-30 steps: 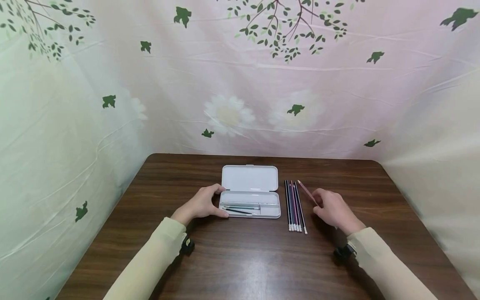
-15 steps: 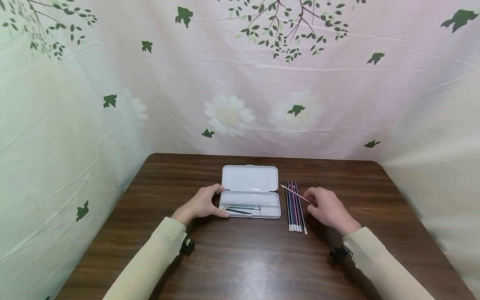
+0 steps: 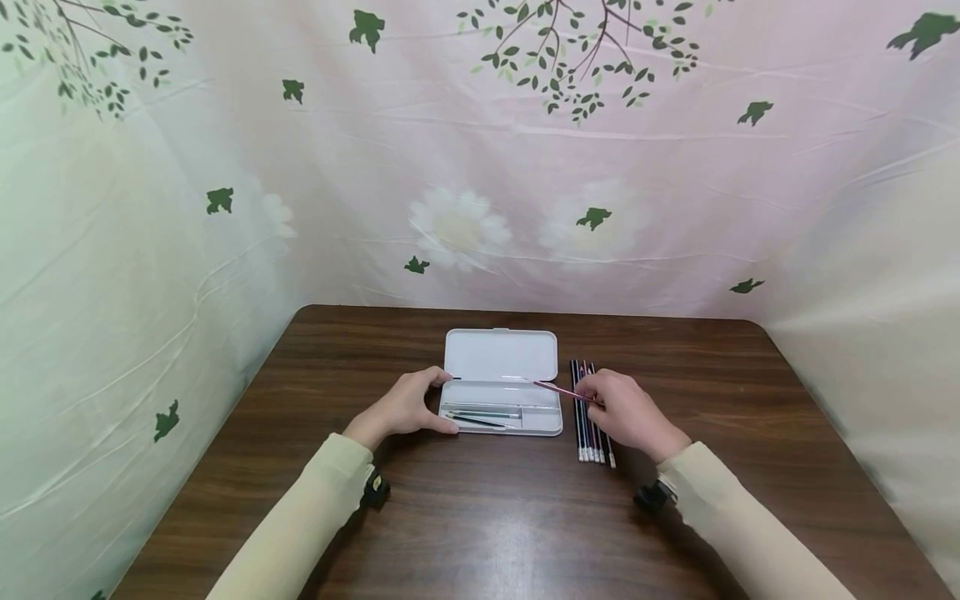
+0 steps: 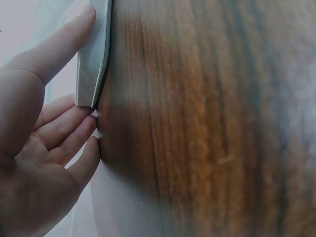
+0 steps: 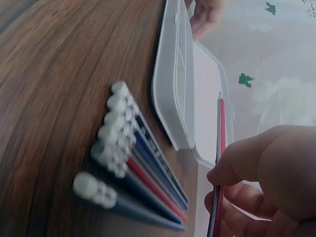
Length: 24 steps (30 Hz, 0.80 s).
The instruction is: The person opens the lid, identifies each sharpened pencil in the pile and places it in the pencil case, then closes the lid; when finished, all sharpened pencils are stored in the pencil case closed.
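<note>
A white pencil case [image 3: 501,354] lies on the table with its lid folded back. Several slim pencils [image 3: 480,415] rest in its left part. My left hand [image 3: 408,406] holds the case's left end, thumb at the near corner and fingers at the far side; the left wrist view shows the thumb along the case [image 4: 93,69]. Between thumb and fingers, my right hand [image 3: 628,412] pinches a red pencil [image 5: 220,123], its tip pointing left over the case's right side. Below that hand is a row of dark and red pencils [image 3: 583,429], white erasers toward me.
The brown wooden table [image 3: 495,517] has rounded far corners. A pale cloth [image 3: 360,150] printed with leaves and flowers hangs behind it and at both sides. Each wrist wears a dark device, such as the left wrist camera [image 3: 376,489].
My right hand has moved left with the red pencil, from right of the row to above it. The pencil has swung flatter, its tip now over the case. My left hand has stayed put.
</note>
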{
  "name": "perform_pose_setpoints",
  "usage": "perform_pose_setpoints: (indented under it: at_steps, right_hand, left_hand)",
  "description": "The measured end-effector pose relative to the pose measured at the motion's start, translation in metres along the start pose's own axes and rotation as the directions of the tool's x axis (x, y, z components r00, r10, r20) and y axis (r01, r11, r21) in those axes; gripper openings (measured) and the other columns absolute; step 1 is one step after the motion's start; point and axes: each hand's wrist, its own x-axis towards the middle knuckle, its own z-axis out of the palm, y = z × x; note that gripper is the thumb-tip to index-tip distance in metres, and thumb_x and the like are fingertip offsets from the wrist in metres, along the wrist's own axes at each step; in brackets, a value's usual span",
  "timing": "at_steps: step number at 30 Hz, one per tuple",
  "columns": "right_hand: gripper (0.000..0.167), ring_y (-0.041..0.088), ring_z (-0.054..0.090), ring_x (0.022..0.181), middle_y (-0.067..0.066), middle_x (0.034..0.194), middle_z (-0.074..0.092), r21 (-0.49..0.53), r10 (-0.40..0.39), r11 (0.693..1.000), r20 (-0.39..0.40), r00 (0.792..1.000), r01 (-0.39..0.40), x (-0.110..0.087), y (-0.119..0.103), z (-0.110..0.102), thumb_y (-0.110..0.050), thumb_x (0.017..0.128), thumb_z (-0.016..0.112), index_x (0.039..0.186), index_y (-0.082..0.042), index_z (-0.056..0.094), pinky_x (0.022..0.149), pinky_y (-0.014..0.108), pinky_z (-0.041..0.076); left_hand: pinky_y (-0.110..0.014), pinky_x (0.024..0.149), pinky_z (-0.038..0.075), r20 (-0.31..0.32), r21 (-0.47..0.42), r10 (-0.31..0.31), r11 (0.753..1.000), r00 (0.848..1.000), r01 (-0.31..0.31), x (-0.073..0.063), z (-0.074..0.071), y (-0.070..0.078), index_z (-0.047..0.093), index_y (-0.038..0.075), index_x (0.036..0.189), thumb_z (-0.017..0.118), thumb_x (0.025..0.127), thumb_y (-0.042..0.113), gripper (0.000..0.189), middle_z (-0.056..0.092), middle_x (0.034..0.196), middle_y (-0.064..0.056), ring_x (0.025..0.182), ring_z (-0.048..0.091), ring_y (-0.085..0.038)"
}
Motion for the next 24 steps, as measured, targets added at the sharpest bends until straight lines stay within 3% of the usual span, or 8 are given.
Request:
perform_pose_setpoints:
  at_steps: [7, 15, 24]
  right_hand:
    - [0.023, 0.013, 0.059, 0.079, 0.004, 0.093, 0.073, -0.006, -0.070, 0.998, -0.015, 0.997, 0.070, 0.013, -0.012, 0.010, 0.009, 0.085, 0.069, 0.101, -0.005, 0.078, 0.070, 0.035, 0.054]
    - [0.022, 0.019, 0.071, 0.093, 0.004, 0.100, 0.077, -0.006, -0.148, 0.989, -0.034, 0.988, 0.148, 0.029, -0.025, 0.022, 0.008, 0.087, 0.070, 0.102, -0.006, 0.080, 0.083, 0.042, 0.059]
    - [0.016, 0.021, 0.073, 0.094, 0.004, 0.097, 0.078, 0.022, -0.177, 0.984, -0.016, 0.984, 0.178, 0.048, -0.039, 0.034, 0.007, 0.090, 0.075, 0.098, -0.006, 0.081, 0.085, 0.042, 0.060]
  left_hand:
    - [-0.048, 0.114, 0.044, -0.001, 0.002, -0.009, 1.000, 1.000, 0.009, 0.000, 0.000, 0.000, 0.060, 0.008, 0.140, 0.099, 0.069, 0.045, 0.089, 0.064, 0.137, -0.010, 0.131, 0.057, -0.026]
    - [-0.048, 0.114, 0.043, 0.001, -0.003, -0.007, 1.000, 1.000, 0.007, 0.001, 0.000, 0.000, 0.059, 0.008, 0.141, 0.100, 0.069, 0.045, 0.090, 0.064, 0.138, -0.011, 0.131, 0.057, -0.026]
    - [-0.048, 0.113, 0.044, -0.003, -0.002, -0.003, 1.000, 1.000, 0.003, 0.001, 0.000, 0.001, 0.061, 0.008, 0.139, 0.100, 0.069, 0.045, 0.088, 0.064, 0.136, -0.009, 0.129, 0.057, -0.025]
